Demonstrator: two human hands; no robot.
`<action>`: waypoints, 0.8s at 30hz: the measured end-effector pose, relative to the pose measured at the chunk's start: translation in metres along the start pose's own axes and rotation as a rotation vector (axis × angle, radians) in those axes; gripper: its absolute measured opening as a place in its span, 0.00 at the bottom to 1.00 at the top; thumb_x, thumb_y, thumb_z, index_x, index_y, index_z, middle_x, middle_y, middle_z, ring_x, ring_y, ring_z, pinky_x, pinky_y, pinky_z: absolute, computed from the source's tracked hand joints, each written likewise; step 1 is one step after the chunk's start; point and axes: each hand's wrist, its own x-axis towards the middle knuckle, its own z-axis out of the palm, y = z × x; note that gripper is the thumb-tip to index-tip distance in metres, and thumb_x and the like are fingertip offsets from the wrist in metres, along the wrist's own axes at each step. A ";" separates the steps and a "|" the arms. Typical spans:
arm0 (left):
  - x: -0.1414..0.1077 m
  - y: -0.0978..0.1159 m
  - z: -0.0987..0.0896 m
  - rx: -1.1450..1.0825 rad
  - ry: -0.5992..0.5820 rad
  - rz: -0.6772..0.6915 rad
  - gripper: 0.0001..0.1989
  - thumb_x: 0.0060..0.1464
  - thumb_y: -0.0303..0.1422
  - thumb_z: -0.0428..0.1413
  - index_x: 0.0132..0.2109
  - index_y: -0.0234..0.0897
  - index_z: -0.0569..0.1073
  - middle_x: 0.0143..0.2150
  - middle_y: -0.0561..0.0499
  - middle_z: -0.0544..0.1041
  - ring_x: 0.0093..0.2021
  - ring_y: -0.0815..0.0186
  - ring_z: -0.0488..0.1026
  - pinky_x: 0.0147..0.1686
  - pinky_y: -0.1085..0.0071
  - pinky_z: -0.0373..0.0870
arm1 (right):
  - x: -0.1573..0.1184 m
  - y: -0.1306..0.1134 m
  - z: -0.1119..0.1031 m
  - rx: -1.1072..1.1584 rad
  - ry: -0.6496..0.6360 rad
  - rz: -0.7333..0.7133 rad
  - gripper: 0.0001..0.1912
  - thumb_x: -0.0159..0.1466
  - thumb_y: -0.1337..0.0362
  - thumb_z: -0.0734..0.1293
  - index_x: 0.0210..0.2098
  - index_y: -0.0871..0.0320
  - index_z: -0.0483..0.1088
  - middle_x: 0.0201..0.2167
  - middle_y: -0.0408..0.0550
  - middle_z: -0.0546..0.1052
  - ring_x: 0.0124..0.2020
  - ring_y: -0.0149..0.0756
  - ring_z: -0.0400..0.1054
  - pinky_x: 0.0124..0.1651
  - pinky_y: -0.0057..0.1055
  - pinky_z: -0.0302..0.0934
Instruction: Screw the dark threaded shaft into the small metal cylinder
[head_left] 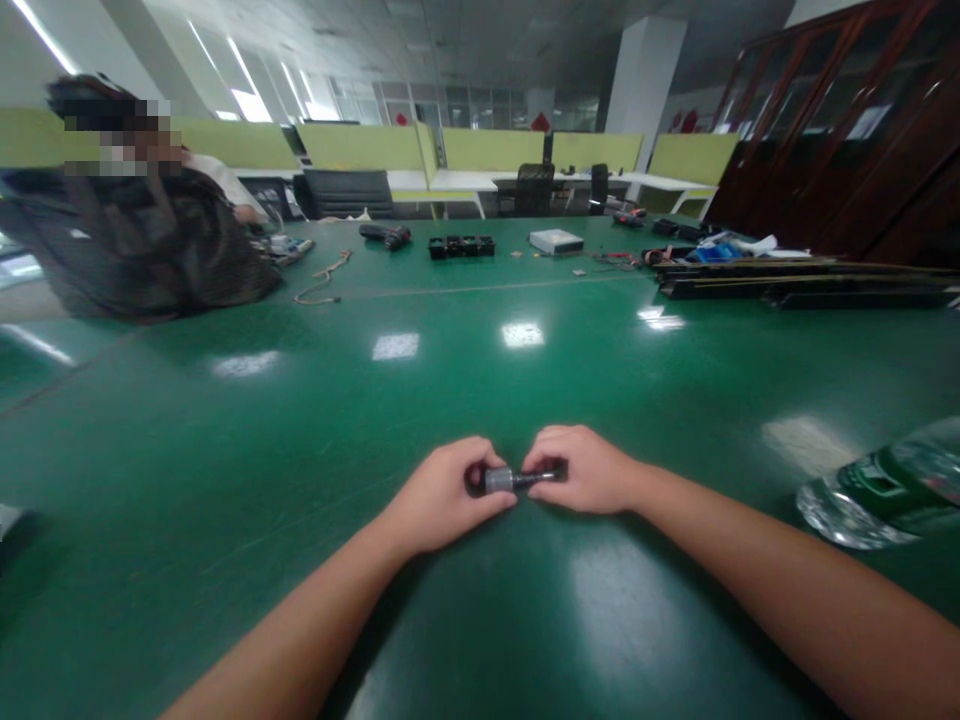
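The dark rod-like tool (pixel 499 480) is held over the near middle part of the green table (pixel 300 400), btwn both hands. Its thick end is gripped by L hand (pixel 442 495), w/ fingers closed round it; its thin end is pinched btwn thumb & fingers of R hand (pixel 589 470). Beside R forearm, room is limited by a bottle (pixel 885 495). Ahead, a wide stretch of tabletop is bounded by a bag (pixel 150 245), far L, & dark strips (pixel 810 285), far R.

No legible lettering anywhere.
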 end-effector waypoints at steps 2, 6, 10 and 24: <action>0.000 0.000 0.000 0.000 0.001 0.000 0.10 0.51 0.38 0.63 0.36 0.38 0.74 0.31 0.54 0.74 0.31 0.65 0.70 0.31 0.72 0.63 | 0.000 0.000 0.000 -0.002 0.000 0.001 0.07 0.56 0.68 0.73 0.36 0.58 0.77 0.31 0.45 0.78 0.35 0.35 0.71 0.40 0.30 0.62; 0.000 -0.001 0.000 0.002 0.001 0.001 0.10 0.51 0.38 0.63 0.37 0.38 0.73 0.31 0.54 0.74 0.31 0.65 0.70 0.31 0.72 0.63 | 0.000 0.001 -0.001 -0.005 0.002 -0.001 0.06 0.56 0.67 0.73 0.35 0.58 0.76 0.31 0.45 0.78 0.35 0.35 0.71 0.40 0.30 0.62; 0.000 -0.001 0.001 -0.002 0.004 0.005 0.10 0.51 0.38 0.63 0.37 0.38 0.73 0.32 0.54 0.74 0.31 0.66 0.71 0.32 0.72 0.63 | 0.000 0.002 -0.001 -0.004 0.000 -0.003 0.06 0.56 0.67 0.74 0.34 0.59 0.76 0.30 0.45 0.77 0.34 0.35 0.70 0.39 0.30 0.62; -0.001 -0.002 0.001 0.000 -0.003 0.014 0.10 0.52 0.38 0.63 0.37 0.38 0.73 0.32 0.54 0.73 0.32 0.66 0.70 0.32 0.72 0.62 | -0.002 0.003 0.000 0.005 0.033 0.000 0.05 0.55 0.68 0.73 0.33 0.60 0.75 0.28 0.44 0.74 0.30 0.32 0.68 0.35 0.27 0.60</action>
